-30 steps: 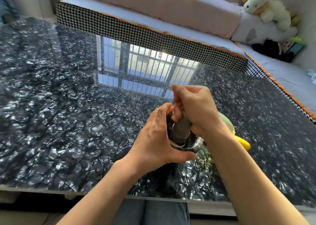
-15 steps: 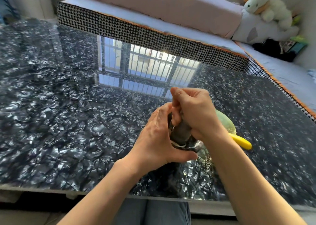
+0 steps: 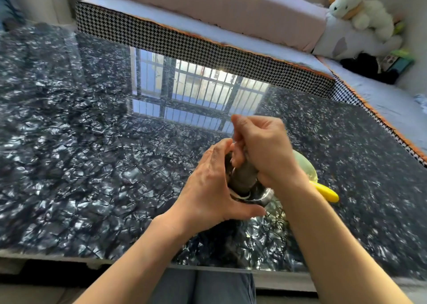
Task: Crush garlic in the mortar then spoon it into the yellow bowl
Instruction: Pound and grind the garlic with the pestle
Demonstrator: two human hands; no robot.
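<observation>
At lower centre of the frame, a mortar stands on a table, a pestle in it. A bowl sits just right of it, a spoon at the bowl's lower right. A stuffed toy lies upper right, behind the table.

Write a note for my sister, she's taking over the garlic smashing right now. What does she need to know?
Left hand grips the metal mortar to steady it. Right hand holds the pestle, its end down in the mortar.
The bowl sits just behind the right wrist, with a yellow handle sticking out beside it.
Crushing is under way; the garlic itself is hidden.
Left to do: finish crushing, then spoon it into the bowl.
</observation>
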